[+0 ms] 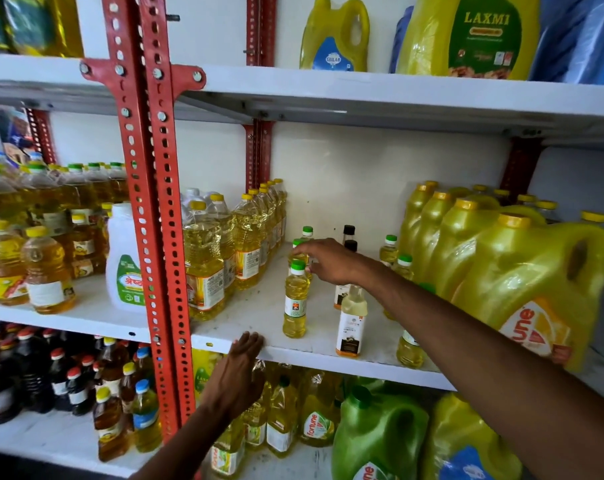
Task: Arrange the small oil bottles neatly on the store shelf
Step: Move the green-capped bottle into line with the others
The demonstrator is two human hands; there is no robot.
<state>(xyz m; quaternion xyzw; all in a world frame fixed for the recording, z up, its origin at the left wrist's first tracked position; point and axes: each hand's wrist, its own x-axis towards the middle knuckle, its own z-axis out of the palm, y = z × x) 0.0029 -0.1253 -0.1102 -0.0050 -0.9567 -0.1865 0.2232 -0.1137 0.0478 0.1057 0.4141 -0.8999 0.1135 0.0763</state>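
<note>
Small oil bottles stand on the middle white shelf (259, 317). One green-capped bottle (295, 299) stands at the front of a short row. Behind it my right hand (328, 261) closes its fingers around a second green-capped bottle (298, 252). A third green-capped bottle (307, 233) stands further back. A pale bottle with an orange label (351, 323) and two black-capped bottles (348, 233) stand to the right, partly hidden by my arm. More small green-capped bottles (390, 247) stand near the big jugs. My left hand (238, 372) rests with spread fingers against the shelf's front edge.
Tall yellow-capped oil bottles (248, 244) line the left side of the shelf bay. Large yellow jugs (522, 275) crowd the right. A red slotted upright (155, 237) divides the shelving. Bare shelf surface lies between the tall bottles and the small row.
</note>
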